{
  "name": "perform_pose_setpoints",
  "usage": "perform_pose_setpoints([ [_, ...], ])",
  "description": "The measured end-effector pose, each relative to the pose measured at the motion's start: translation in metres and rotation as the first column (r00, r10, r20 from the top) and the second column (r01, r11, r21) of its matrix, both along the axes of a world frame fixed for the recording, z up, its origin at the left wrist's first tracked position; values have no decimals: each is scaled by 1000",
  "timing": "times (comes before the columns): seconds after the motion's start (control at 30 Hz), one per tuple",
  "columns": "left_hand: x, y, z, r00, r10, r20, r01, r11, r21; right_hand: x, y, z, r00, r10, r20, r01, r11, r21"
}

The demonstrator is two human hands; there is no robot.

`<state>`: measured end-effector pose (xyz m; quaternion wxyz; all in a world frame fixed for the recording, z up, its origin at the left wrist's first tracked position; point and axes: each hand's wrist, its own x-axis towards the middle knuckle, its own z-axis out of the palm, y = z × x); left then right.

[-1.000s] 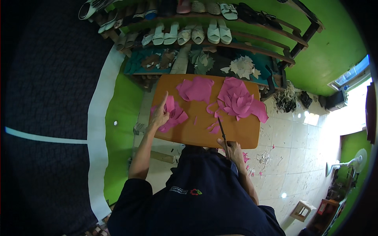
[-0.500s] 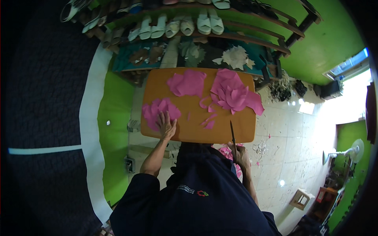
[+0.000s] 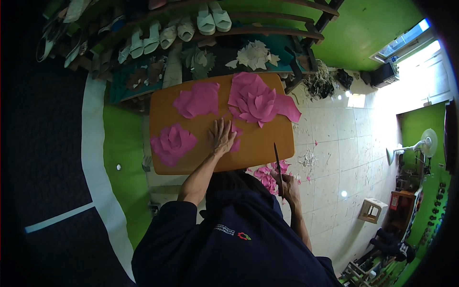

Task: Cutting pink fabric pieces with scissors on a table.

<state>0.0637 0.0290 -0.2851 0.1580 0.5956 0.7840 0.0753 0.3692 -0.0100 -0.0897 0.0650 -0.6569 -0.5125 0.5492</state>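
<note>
My left hand (image 3: 222,137) lies with its fingers spread on the orange-brown table (image 3: 201,158), touching small pink scraps (image 3: 235,142) that show along its right side. In my right hand (image 3: 288,186), off the table's near right edge, is a long dark-bladed tool (image 3: 277,155). Its narrow blade points away from me; whether it is scissors or a knife I cannot tell. A pile of petal-shaped pink pieces (image 3: 172,145) rests at the near left. Larger pink sheets (image 3: 198,99) lie at the far left, and a bigger pink heap (image 3: 258,103) at the far right.
Pink offcuts (image 3: 267,178) are gathered beneath the near table edge, beside my right hand. Beyond the table stands a wooden rack (image 3: 267,36) with pale sandals (image 3: 205,21) and cream cut pieces (image 3: 253,55). Scraps litter the tiled floor (image 3: 330,143); a white fan (image 3: 425,141) is at right.
My left hand has left the near-left pink pile and moved right onto the small scraps. The right hand still holds the bladed tool. The whole view has shifted and turned slightly.
</note>
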Motion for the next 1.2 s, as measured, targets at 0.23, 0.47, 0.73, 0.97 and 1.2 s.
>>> perform_pose_setpoints([
  [0.23, 104, -61, -14, 884, -389, 262, 354, 920, 169, 11, -17, -16, 997, -81, -8, 81, 997, -6],
  [0.47, 105, -81, 17, 763, -396, 511, 160, 881, 444, -2, -1, -14, 992, -113, -47, 115, 992, 52],
  [0.73, 4, -76, -29, 907, 418, 57, -422, 898, 127, 5, 2, -23, 1000, -12, 24, 9, 993, 120],
  [0.97, 99, -82, -13, 978, -80, 193, 43, 982, 186, 2, -2, -3, 997, -76, -9, 76, 993, 85],
  [1.2, 141, -86, 21, 225, -253, 941, 806, 591, -33, 0, 3, -14, 994, -109, -11, 110, 985, 133],
])
